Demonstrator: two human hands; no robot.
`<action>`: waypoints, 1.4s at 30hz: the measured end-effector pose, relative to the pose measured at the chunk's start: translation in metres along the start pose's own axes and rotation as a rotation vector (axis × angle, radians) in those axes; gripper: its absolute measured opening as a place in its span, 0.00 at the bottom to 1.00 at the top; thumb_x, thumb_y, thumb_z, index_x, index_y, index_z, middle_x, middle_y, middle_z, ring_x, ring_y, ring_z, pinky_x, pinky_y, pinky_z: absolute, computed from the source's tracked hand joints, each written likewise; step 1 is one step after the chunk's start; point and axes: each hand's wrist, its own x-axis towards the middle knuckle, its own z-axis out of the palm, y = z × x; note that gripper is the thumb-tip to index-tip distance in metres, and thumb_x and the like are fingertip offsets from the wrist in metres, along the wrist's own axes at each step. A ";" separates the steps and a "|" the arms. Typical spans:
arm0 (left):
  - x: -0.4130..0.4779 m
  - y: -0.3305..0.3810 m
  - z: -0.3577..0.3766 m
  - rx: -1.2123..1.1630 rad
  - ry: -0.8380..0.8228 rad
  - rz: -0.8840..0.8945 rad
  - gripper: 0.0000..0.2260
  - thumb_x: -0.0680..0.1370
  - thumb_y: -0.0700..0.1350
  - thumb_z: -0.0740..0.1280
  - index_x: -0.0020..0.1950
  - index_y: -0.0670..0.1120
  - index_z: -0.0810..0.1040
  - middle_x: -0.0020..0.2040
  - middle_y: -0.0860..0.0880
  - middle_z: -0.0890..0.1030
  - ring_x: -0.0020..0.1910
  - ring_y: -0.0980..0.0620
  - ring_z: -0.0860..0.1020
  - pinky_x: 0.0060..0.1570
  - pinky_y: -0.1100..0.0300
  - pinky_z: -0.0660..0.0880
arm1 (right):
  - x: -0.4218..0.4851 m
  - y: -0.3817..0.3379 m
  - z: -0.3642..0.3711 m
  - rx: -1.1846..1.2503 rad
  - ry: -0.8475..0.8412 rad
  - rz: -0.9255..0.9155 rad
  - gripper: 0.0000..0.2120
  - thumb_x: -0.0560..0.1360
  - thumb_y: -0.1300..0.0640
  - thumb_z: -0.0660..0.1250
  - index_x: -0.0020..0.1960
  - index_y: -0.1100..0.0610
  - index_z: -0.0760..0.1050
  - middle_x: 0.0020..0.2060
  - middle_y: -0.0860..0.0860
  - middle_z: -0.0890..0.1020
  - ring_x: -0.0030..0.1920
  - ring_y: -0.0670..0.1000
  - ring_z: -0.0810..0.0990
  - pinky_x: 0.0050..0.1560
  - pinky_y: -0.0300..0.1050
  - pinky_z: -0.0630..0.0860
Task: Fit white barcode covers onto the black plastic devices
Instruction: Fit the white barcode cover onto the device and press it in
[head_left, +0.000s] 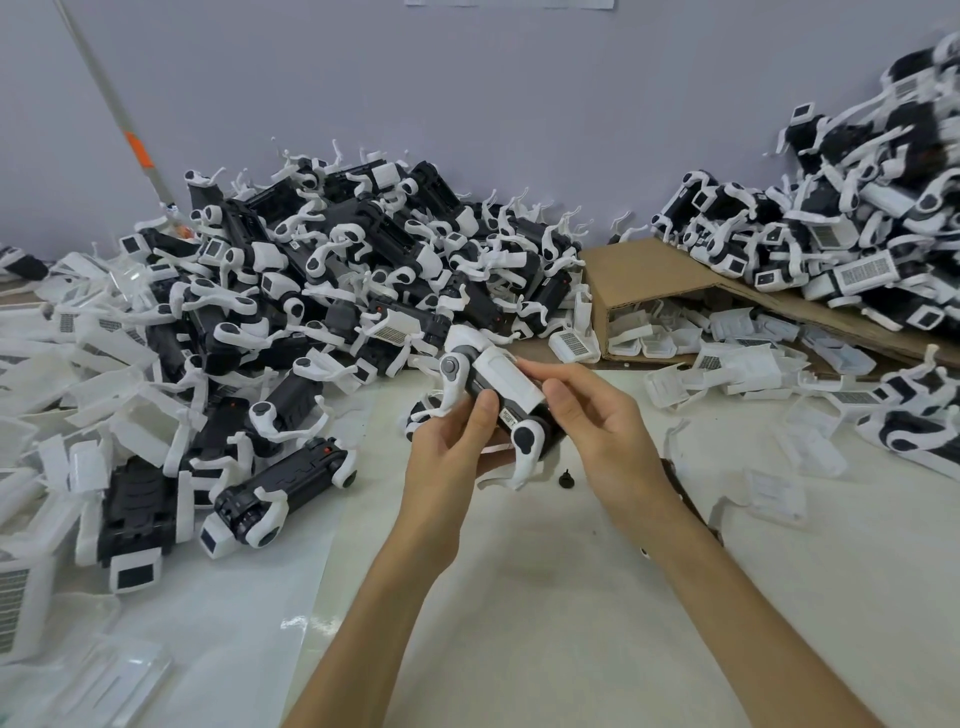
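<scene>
Just above the middle of the view, both hands are clamped on one black plastic device (506, 415) with white curved arms and grey round caps, held slantwise above the white desk (519, 597). The left hand (457, 441) comes in from 7 o'clock and wraps round the device's lower side, thumb pressed across its black body. The right hand (597, 415) comes in from 5 o'clock and pinches the 3 o'clock end of a smooth white barcode cover (501, 374), which lies along the device's top face, touching it. Whether the cover is fully seated cannot be told.

A small black knob-shaped part (565, 477) sits on the desk just beneath the hands, at 6 o'clock of the device.

From 9 to 11 o'clock a large heap of black-and-white devices (337, 270) rests against the pale lilac wall (467, 104), with clear and white plastic trays (78, 364) strewn at its 9 o'clock edge. At 2 o'clock a second heap of devices (857, 234) rises on a brown cardboard box (649, 280) tipped on its side, and loose white covers (727, 338) spill from the box's mouth onto the desk. A grey pole with an orange band (132, 145) leans against the wall at 11 o'clock.
</scene>
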 end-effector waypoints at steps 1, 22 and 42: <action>0.000 0.000 0.001 -0.014 -0.005 -0.004 0.20 0.76 0.58 0.65 0.59 0.45 0.82 0.49 0.45 0.87 0.48 0.49 0.86 0.43 0.62 0.80 | 0.000 0.000 0.001 0.030 0.004 0.008 0.16 0.79 0.51 0.63 0.63 0.55 0.80 0.55 0.49 0.85 0.57 0.47 0.83 0.55 0.37 0.77; 0.002 0.001 -0.008 -0.014 -0.047 -0.009 0.20 0.77 0.58 0.65 0.58 0.46 0.84 0.49 0.44 0.86 0.47 0.50 0.85 0.40 0.64 0.78 | 0.002 -0.006 -0.012 0.262 -0.074 0.211 0.18 0.72 0.53 0.71 0.61 0.53 0.82 0.56 0.52 0.86 0.57 0.51 0.84 0.48 0.40 0.81; -0.003 0.002 0.005 -0.005 -0.194 0.052 0.25 0.82 0.60 0.62 0.71 0.44 0.74 0.65 0.42 0.81 0.67 0.44 0.77 0.70 0.44 0.69 | -0.004 -0.006 0.008 0.004 0.076 -0.022 0.16 0.72 0.46 0.74 0.56 0.51 0.78 0.51 0.45 0.85 0.55 0.46 0.82 0.54 0.41 0.79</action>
